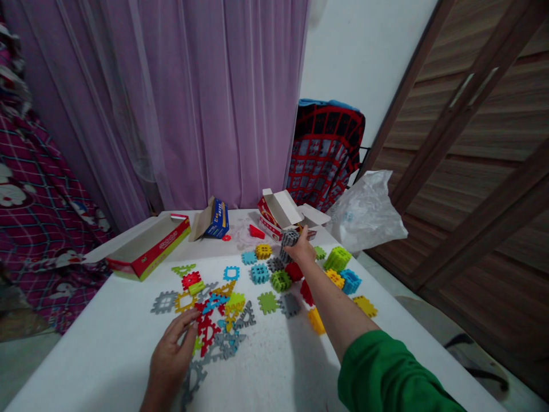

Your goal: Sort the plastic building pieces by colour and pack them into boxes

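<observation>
My right hand (303,252) reaches over the table, its fingers closed on a stack of grey interlocking tiles (288,240) held above the other stacks. Under and beside it sit stacks of notched plastic tiles: a blue stack (259,273), a green stack (281,280), a yellow stack (263,251) and a partly hidden red stack (294,271). My left hand (172,346) rests by a loose pile of mixed tiles, thumb and fingers apart. Its fingertips are close to the red tiles (208,331); whether they touch is unclear. A grey frame tile (164,302) lies further left.
An open red box (148,252) lies at the left, a blue box (219,218) at the back, and another red-and-white box (274,213) behind my right hand. A clear plastic bag (368,212) hangs at the right edge of the white table (266,366).
</observation>
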A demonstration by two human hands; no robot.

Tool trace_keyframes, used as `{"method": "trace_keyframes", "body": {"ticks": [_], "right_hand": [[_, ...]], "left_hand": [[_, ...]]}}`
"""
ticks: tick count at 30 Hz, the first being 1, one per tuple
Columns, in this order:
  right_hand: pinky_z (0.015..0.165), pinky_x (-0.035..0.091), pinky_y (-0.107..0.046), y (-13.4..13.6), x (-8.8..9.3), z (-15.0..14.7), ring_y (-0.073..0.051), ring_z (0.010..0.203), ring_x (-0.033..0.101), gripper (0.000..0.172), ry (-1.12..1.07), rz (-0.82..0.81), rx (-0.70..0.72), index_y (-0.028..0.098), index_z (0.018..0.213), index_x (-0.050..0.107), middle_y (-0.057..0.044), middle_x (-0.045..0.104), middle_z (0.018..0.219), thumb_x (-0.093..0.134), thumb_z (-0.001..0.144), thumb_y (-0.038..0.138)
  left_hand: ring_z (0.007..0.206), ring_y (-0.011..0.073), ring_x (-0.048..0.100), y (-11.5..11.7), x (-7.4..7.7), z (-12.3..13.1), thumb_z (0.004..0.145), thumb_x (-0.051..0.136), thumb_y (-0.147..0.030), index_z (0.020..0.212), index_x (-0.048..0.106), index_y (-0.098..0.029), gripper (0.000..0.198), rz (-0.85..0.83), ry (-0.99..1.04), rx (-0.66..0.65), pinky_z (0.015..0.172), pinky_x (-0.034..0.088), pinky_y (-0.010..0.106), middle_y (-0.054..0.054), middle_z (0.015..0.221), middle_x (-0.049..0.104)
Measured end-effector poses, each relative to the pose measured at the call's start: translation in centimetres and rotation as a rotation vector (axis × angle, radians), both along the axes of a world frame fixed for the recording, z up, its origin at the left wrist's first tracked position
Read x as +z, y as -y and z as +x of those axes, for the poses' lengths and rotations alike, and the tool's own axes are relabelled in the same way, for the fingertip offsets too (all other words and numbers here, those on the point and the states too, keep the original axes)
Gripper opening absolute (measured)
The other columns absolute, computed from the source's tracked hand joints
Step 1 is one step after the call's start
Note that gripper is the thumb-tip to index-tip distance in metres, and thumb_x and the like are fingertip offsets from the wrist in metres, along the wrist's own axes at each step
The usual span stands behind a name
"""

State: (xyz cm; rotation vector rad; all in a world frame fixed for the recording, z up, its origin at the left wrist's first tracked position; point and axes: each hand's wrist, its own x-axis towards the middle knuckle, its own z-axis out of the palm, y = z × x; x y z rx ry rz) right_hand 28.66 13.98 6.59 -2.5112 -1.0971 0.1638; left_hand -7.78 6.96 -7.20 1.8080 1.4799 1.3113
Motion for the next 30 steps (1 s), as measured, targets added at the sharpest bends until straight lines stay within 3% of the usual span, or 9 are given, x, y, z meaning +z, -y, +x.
{"method": "trace_keyframes", "body": {"ticks": [16, 30], "right_hand": [[0.094, 0.048, -0.045, -0.49, -0.41, -0.03, -0.033, 0.117, 0.063, 0.110, 0.030, 0.003, 0.000, 0.018, 0.158, 0.001, -0.018, 0.064, 0.127, 0.071, 0.077, 0.046], [0.090, 0.049, -0.040, -0.43, -0.21, 0.11, -0.032, 0.111, 0.067, 0.102, -0.006, 0.008, 0.011, 0.018, 0.158, 0.004, -0.018, 0.068, 0.121, 0.068, 0.081, 0.036]], "left_hand": [[0.104, 0.0231, 0.070, 0.12, 0.24, 0.07, 0.079, 0.054, -0.055, 0.094, 0.075, -0.027, 0.038, 0.000, -0.007, 0.013, 0.099, 0.054, 0.039, 0.004, 0.106, 0.076], [0.109, 0.0254, 0.068, 0.00, -0.28, -0.27, 0.079, 0.053, -0.058, 0.097, 0.075, -0.027, 0.041, -0.039, -0.018, -0.006, 0.104, 0.051, 0.045, 0.005, 0.110, 0.075]]}}
